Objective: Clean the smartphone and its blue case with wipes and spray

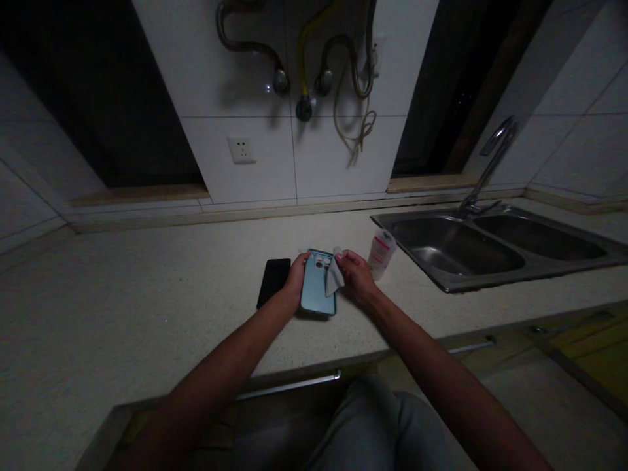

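Fingers (346,256) pinching likely cloth (334,279), left hand (295,278) gripping phone case (314,291)

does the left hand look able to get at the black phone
Probably yes: the black phone lies on the counter just beside the left hand, and nothing visible rests on it, though that hand would likely have to release the blue phone case first.

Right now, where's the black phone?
In the head view, the black phone lies on the counter, beside the left hand, left of the blue phone case.
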`<action>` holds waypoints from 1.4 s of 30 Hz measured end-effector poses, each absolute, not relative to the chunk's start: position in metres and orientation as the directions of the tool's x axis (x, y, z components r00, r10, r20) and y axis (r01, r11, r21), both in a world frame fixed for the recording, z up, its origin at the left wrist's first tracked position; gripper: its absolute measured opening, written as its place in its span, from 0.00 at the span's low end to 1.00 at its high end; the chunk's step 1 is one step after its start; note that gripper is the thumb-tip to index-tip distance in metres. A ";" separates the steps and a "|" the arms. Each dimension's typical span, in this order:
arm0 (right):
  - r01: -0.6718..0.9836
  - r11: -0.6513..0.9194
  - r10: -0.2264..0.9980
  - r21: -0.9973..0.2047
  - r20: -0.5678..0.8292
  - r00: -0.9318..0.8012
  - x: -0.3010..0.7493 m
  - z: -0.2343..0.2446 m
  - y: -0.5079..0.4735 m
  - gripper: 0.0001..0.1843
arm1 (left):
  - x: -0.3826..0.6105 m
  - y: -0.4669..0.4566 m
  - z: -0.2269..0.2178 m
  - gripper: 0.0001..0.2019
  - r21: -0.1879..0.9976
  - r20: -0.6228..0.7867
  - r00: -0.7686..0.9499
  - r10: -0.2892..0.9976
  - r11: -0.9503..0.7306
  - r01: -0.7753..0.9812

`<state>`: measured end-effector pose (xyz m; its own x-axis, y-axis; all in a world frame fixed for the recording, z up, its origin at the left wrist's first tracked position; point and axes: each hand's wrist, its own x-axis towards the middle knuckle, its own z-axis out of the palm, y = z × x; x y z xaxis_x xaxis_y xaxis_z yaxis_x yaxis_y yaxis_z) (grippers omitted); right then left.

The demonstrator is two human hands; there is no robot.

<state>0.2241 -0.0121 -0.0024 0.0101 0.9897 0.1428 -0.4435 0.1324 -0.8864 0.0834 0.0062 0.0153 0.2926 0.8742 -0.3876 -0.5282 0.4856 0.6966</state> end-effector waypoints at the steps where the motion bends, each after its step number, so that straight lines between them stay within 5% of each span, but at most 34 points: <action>1: -0.436 0.137 0.989 -0.889 0.144 0.017 0.225 -0.002 -0.012 0.23 | 0.085 0.004 0.017 0.16 0.660 -0.382 0.343 0.858 0.513 -0.548; 5: -0.326 0.214 0.974 -0.921 0.177 0.138 0.229 -0.004 -0.011 0.20 | 0.087 -0.003 0.020 0.26 0.569 -0.343 0.513 0.787 0.609 -0.553; 9: 0.083 0.420 0.857 -0.904 0.425 0.290 0.233 -0.009 -0.010 0.15 | 0.090 -0.006 0.016 0.30 0.570 -0.308 0.527 0.792 0.597 -0.565; 13: 0.413 0.573 0.734 -0.708 0.668 0.125 0.232 -0.013 -0.012 0.11 | 0.095 -0.009 0.013 0.27 0.589 -0.278 0.487 0.828 0.547 -0.594; 21: 0.707 0.586 0.623 -0.397 0.778 -0.080 0.229 -0.010 -0.020 0.10 | 0.103 -0.021 0.009 0.27 0.633 -0.338 0.498 0.799 0.584 -0.508; 31: 0.615 0.748 0.601 -0.249 0.649 -0.467 0.226 -0.013 -0.030 0.10 | 0.098 -0.008 -0.001 0.32 0.616 -0.362 0.418 0.833 0.551 -0.564; 42: 0.494 0.797 0.602 -0.348 0.526 -0.601 0.228 -0.007 -0.082 0.10 | 0.090 0.002 0.004 0.33 0.601 -0.280 0.408 0.869 0.490 -0.631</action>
<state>0.2283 -0.0818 -0.0074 -0.6005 0.6022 0.5261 0.4940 0.7967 -0.3481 0.0896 0.0016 0.0035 0.4080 0.8689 -0.2802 -0.6313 0.4902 0.6010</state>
